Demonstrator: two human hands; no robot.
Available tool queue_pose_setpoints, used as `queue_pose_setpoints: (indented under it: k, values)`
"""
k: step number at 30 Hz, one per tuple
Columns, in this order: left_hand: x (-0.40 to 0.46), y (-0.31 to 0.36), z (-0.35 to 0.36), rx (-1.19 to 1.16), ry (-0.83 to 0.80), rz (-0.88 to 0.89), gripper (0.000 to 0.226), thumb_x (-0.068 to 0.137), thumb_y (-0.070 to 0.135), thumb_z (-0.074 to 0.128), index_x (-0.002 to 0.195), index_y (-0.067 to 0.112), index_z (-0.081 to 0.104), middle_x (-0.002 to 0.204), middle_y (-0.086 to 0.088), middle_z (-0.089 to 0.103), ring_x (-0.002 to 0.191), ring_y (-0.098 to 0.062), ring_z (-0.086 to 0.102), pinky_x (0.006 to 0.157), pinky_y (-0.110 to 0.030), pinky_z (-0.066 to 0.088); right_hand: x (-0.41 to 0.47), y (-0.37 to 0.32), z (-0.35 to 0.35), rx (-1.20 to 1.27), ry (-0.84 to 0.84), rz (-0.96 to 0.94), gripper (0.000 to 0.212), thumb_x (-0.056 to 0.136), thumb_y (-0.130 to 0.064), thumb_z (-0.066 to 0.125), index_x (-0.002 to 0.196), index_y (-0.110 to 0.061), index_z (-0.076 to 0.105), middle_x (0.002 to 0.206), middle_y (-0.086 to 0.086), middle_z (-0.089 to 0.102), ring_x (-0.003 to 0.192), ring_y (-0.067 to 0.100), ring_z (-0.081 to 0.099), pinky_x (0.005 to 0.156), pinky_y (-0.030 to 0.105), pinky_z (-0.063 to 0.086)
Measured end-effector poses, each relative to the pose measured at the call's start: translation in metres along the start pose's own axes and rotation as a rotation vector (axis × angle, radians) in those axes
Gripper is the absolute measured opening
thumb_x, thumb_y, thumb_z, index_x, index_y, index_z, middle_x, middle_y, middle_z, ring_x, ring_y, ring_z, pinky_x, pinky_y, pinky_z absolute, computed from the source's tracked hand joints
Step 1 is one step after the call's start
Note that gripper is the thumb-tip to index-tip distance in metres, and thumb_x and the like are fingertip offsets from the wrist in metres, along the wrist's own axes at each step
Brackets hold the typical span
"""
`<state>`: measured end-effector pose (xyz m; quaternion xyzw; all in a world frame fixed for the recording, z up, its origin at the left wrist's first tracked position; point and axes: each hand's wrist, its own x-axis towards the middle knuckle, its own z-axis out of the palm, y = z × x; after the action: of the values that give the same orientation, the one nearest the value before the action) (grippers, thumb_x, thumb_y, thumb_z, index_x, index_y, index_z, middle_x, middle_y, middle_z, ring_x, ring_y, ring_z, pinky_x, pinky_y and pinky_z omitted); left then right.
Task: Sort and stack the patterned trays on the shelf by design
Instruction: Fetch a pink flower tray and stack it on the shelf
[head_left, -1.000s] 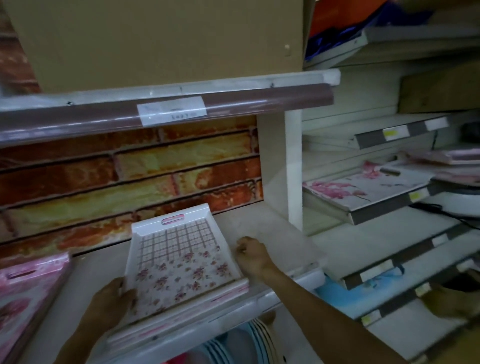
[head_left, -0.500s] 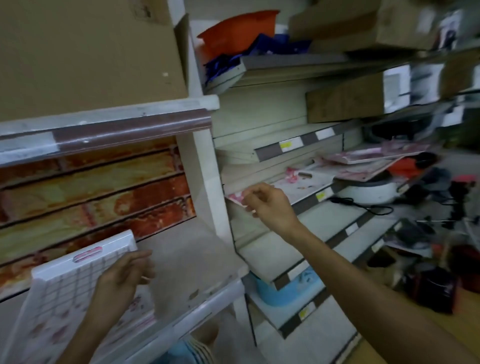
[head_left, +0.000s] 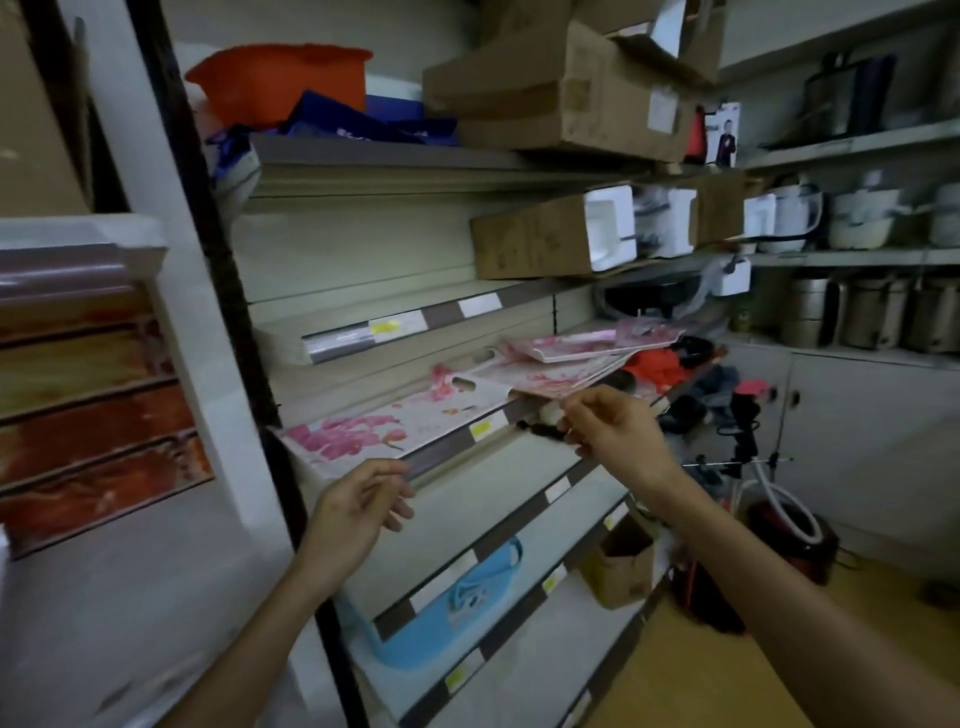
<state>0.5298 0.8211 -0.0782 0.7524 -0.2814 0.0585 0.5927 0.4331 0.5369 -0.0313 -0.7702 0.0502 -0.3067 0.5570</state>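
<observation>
Pink-flowered trays (head_left: 395, 428) lie overlapped on the slanted shelf (head_left: 457, 441). My right hand (head_left: 613, 428) pinches something small, my left hand (head_left: 353, 512) hangs half-open, empty; a careless tug could slide the pile off.
</observation>
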Motion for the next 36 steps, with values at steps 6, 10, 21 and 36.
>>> queue_pose_setpoints:
  k: [6, 10, 21, 36]
  values:
    - [0.062, 0.01, 0.071, 0.116, -0.092, 0.082, 0.021, 0.096, 0.007, 0.052, 0.098, 0.022, 0.068, 0.086, 0.0, 0.073, 0.07, -0.018, 0.069, 0.062, -0.028, 0.057, 0.029, 0.039, -0.053, -0.006, 0.053, 0.022, 0.014, 0.095, -0.019, 0.057, 0.096, -0.011, 0.067, 0.083, 0.006, 0.073, 0.072, 0.017, 0.069, 0.066, 0.03, 0.056]
    - [0.107, 0.013, 0.114, 0.226, -0.153, 0.138, 0.017, 0.095, 0.012, 0.054, 0.1, 0.021, 0.068, 0.082, 0.003, 0.072, 0.07, -0.01, 0.069, 0.062, -0.019, 0.053, 0.055, 0.064, -0.074, -0.007, 0.075, 0.057, 0.015, 0.095, -0.022, 0.057, 0.097, -0.01, 0.067, 0.084, 0.005, 0.073, 0.071, 0.011, 0.068, 0.061, 0.019, 0.05]
    - [0.279, -0.022, 0.217, 0.655, -0.219, 0.463, 0.022, 0.097, 0.03, 0.047, 0.115, 0.027, 0.06, 0.114, 0.009, 0.065, 0.099, -0.009, 0.062, 0.082, -0.032, 0.053, 0.177, 0.133, -0.108, -0.127, 0.083, 0.088, 0.012, 0.097, -0.021, 0.054, 0.092, -0.017, 0.065, 0.084, 0.002, 0.072, 0.075, 0.017, 0.069, 0.068, 0.032, 0.058]
    - [0.432, -0.085, 0.314, 1.497, -0.304, 0.499, 0.035, 0.091, 0.022, 0.049, 0.125, 0.019, 0.05, 0.125, -0.005, 0.057, 0.114, -0.027, 0.054, 0.099, -0.042, 0.035, 0.296, 0.227, -0.154, -0.076, 0.114, 0.2, 0.015, 0.097, -0.017, 0.053, 0.094, -0.009, 0.065, 0.086, 0.007, 0.073, 0.071, 0.019, 0.067, 0.063, 0.028, 0.055]
